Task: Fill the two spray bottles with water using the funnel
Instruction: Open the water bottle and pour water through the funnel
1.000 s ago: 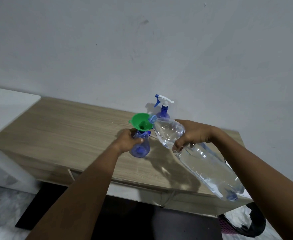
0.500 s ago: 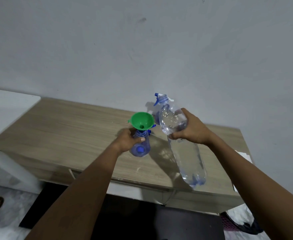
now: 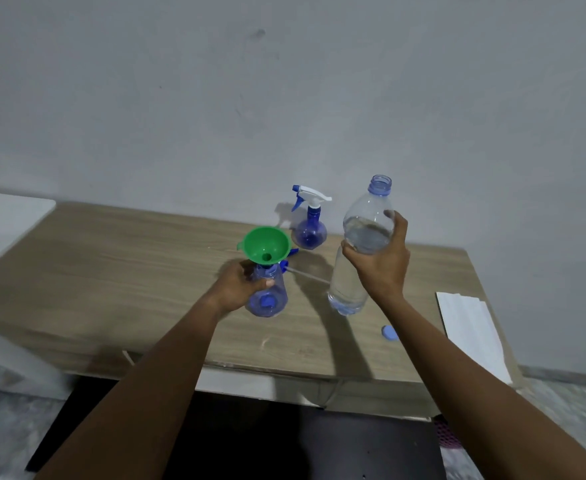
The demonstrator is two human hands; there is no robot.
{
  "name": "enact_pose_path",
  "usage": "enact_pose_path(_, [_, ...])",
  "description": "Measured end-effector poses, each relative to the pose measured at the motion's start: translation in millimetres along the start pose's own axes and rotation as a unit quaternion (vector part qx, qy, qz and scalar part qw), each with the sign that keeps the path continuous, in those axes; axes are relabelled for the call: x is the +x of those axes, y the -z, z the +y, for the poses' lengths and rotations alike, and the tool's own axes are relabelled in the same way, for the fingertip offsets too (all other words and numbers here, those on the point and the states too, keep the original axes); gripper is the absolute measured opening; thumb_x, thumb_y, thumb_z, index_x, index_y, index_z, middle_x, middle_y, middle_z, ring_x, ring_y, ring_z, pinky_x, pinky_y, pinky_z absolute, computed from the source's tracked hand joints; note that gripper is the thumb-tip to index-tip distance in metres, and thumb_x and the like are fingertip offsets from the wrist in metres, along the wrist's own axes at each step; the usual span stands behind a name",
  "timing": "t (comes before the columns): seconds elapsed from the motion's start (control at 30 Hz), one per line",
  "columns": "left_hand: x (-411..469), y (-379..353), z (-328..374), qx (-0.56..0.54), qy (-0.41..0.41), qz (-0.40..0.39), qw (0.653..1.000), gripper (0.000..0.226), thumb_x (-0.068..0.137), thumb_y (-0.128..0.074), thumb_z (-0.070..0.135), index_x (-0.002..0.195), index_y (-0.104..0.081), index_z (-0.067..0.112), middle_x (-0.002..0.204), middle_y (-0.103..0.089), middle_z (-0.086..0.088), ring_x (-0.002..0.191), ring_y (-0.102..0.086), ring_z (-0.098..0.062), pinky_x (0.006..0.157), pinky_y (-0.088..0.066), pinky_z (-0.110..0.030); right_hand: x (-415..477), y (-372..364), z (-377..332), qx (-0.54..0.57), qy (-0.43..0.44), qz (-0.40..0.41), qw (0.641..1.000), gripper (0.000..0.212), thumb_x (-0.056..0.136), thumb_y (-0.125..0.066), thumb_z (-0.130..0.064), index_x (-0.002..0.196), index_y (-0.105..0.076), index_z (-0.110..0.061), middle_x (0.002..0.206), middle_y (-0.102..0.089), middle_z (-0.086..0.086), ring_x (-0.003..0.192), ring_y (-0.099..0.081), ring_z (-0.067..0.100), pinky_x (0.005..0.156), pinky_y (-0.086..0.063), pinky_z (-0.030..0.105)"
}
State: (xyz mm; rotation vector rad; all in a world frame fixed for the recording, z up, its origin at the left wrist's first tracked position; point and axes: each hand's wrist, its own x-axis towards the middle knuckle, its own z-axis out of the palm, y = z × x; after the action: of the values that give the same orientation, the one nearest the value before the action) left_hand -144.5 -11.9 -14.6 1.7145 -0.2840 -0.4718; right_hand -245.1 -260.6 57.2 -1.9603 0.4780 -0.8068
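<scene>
A green funnel (image 3: 266,244) sits in the neck of a small blue spray bottle (image 3: 273,296) with no spray head, standing on the wooden table (image 3: 118,271). My left hand (image 3: 239,285) grips that bottle's body. My right hand (image 3: 378,265) holds a large clear water bottle (image 3: 364,230) upright, uncapped, partly full, its base near the table. A second blue spray bottle (image 3: 309,229) with a white and blue trigger head stands behind, near the wall. A loose spray head with its tube (image 3: 293,266) lies behind the funnel bottle.
A blue bottle cap (image 3: 390,332) lies on the table near its front right. A white sheet (image 3: 471,336) rests at the right end. The wall rises right behind the table. A white surface (image 3: 4,220) adjoins the left end.
My right hand has swung the water bottle from tilted over the funnel back to upright and moved it to the right. My left hand has stayed on the funnel bottle.
</scene>
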Motion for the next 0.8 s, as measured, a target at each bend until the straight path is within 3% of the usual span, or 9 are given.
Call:
enact_pose_path(0.1, [1.9, 1.3, -3.6, 0.004, -0.007, -0.003, 1.0, 0.031, 0.082, -0.079, 0.003, 0.111, -0.071, 0.009, 0.108, -0.076, -0.009, 0.101, -0.072, -0.024, 0.09, -0.056, -0.037, -0.3, 0.0, 5.6, 0.011, -0.019, 0.024, 0.999, 0.095, 0.067, -0.093, -0.028, 0.143, -0.036, -0.031, 0.116, -0.056, -0.017, 0.103, -0.059, 0.012, 0.095, -0.057, 0.041])
enact_pose_path(0.33, [0.5, 1.0, -3.8, -0.03, 0.002, -0.018, 0.999, 0.038, 0.083, -0.077, 0.001, 0.119, -0.066, 0.006, 0.114, -0.074, -0.009, 0.107, -0.071, -0.024, 0.089, -0.058, -0.033, 1.2, 2.0, 13.6, 0.022, -0.005, -0.006, 1.0, 0.101, 0.068, -0.094, -0.035, 0.146, -0.03, -0.035, 0.118, -0.054, -0.019, 0.109, -0.059, 0.01, 0.094, -0.057, 0.037])
enact_pose_path(0.43, [-1.2, 1.4, -3.1, -0.035, 0.004, -0.021, 0.999, 0.038, 0.083, -0.077, 0.001, 0.12, -0.066, 0.007, 0.116, -0.074, -0.009, 0.108, -0.071, -0.025, 0.091, -0.058, -0.034, -3.4, 1.6, 18.9, 0.024, -0.008, -0.014, 1.0, 0.107, 0.066, -0.094, -0.039, 0.149, -0.026, -0.035, 0.136, -0.052, -0.01, 0.117, -0.055, 0.01, 0.094, -0.053, 0.032])
enact_pose_path(0.5, [-3.7, 1.1, -2.1, -0.041, 0.002, -0.023, 0.999, 0.037, 0.084, -0.076, 0.0, 0.119, -0.066, 0.009, 0.117, -0.073, -0.01, 0.109, -0.07, -0.026, 0.093, -0.057, -0.037, -14.0, 0.4, 21.9, 0.011, -0.023, 0.027, 0.999, 0.109, 0.064, -0.095, -0.043, 0.15, -0.028, -0.031, 0.144, -0.043, -0.005, 0.122, -0.051, 0.011, 0.093, -0.049, 0.028])
enact_pose_path(0.57, [-5.7, 2.1, -3.2, -0.046, -0.002, -0.027, 0.999, 0.035, 0.085, -0.075, -0.001, 0.117, -0.067, 0.012, 0.118, -0.073, -0.01, 0.109, -0.07, -0.026, 0.095, -0.056, -0.039, -30.5, -2.1, 22.7, -0.01, -0.005, 0.116, 0.993, 0.091, 0.065, -0.094, -0.042, 0.138, -0.044, -0.023, 0.13, -0.045, -0.002, 0.108, -0.053, 0.014, 0.086, -0.051, 0.031])
enact_pose_path(0.63, [-9.2, 2.8, -3.5, -0.042, -0.005, -0.03, 0.999, 0.034, 0.085, -0.074, -0.001, 0.116, -0.067, 0.013, 0.118, -0.073, -0.01, 0.109, -0.07, -0.024, 0.096, -0.055, -0.037, -46.2, -7.1, 21.9, -0.001, 0.057, 0.156, 0.986, 0.054, 0.071, -0.089, -0.033, 0.11, -0.057, -0.014, 0.108, -0.052, -0.002, 0.086, -0.053, 0.015, 0.075, -0.052, 0.041])
enact_pose_path(0.7, [-12.3, 3.9, -4.5, -0.036, -0.011, -0.035, 0.999, 0.034, 0.086, -0.073, -0.003, 0.117, -0.067, 0.009, 0.118, -0.073, -0.012, 0.108, -0.07, -0.023, 0.095, -0.055, -0.035, -55.9, -15.4, 18.7, 0.037, 0.096, 0.076, 0.992, 0.027, 0.078, -0.083, -0.023, 0.088, -0.059, -0.013, 0.085, -0.058, -0.001, 0.071, -0.053, 0.016, 0.065, -0.05, 0.045])
enact_pose_path(0.8, [-19.8, 5.1, -1.7, -0.017, -0.019, -0.05, 0.998, 0.034, 0.086, -0.072, -0.004, 0.119, -0.066, 0.004, 0.116, -0.073, -0.011, 0.105, -0.07, -0.018, 0.091, -0.057, -0.026, -61.5, -31.7, 6.5, 0.073, 0.051, -0.112, 0.99, 0.021, 0.08, -0.083, -0.017, 0.092, -0.066, -0.02, 0.081, -0.067, -0.004, 0.069, -0.06, 0.009, 0.064, -0.052, 0.031])
